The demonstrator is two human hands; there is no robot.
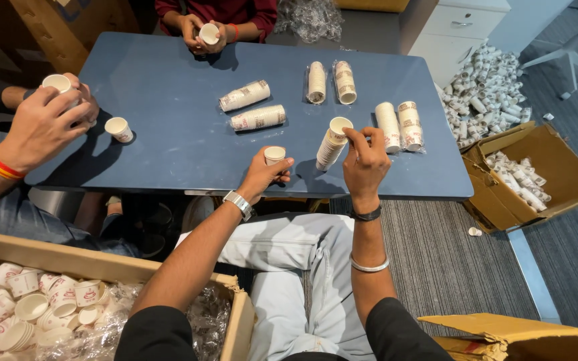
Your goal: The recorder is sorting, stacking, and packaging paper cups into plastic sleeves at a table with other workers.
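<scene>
Here the left hand (262, 175) is closed around a small white paper cup (275, 155), upright at the near edge of the smooth blue table (168, 127). Just beside it, the right hand (364, 164) pinches with its fingertips the rim of a tilted stack of nested paper cups (331, 142) lying on that table.

Both forearms outstretched, left hand (265, 175) curled closed, right hand (364, 162) with fingers (354, 139) pinched.
</scene>
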